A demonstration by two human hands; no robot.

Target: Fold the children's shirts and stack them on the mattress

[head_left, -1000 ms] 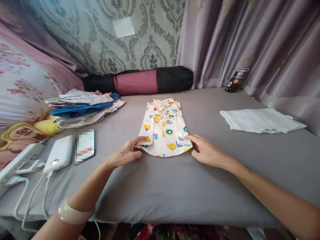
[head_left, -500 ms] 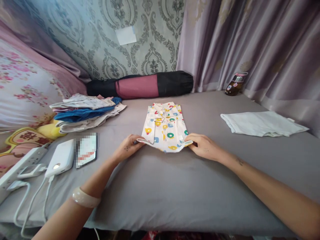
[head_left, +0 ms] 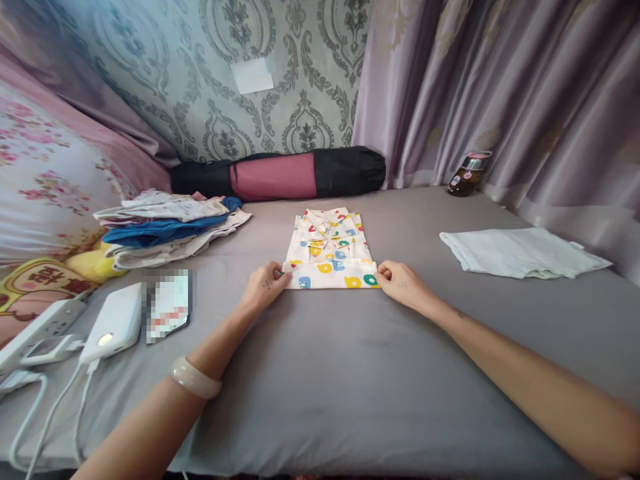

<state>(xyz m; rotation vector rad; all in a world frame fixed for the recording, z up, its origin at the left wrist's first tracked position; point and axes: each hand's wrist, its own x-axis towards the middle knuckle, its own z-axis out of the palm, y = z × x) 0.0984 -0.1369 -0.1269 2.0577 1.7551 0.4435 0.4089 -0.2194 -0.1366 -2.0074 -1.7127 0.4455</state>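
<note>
A small white collared shirt [head_left: 330,253] with a colourful print lies front up on the grey sheet, its collar away from me. Its sides are tucked in, and the bottom part is turned up into a flat band across the front. My left hand [head_left: 265,283] pinches the left end of this band. At the right end, my right hand [head_left: 400,281] is closed on the cloth in the same way. A pale bangle [head_left: 195,379] circles my left wrist.
Stacked folded clothes [head_left: 170,227] sit at the left, near a phone [head_left: 170,307], a white power bank [head_left: 114,323] and a power strip [head_left: 47,327]. White folded cloth [head_left: 520,252] lies right. A rolled bag [head_left: 275,177] and a bottle [head_left: 469,175] stand at the back.
Both hands have brought the shirt's bottom edge up and over, away from me. The lifted, curved hem is now a flat folded band. My hands still grip its ends.
</note>
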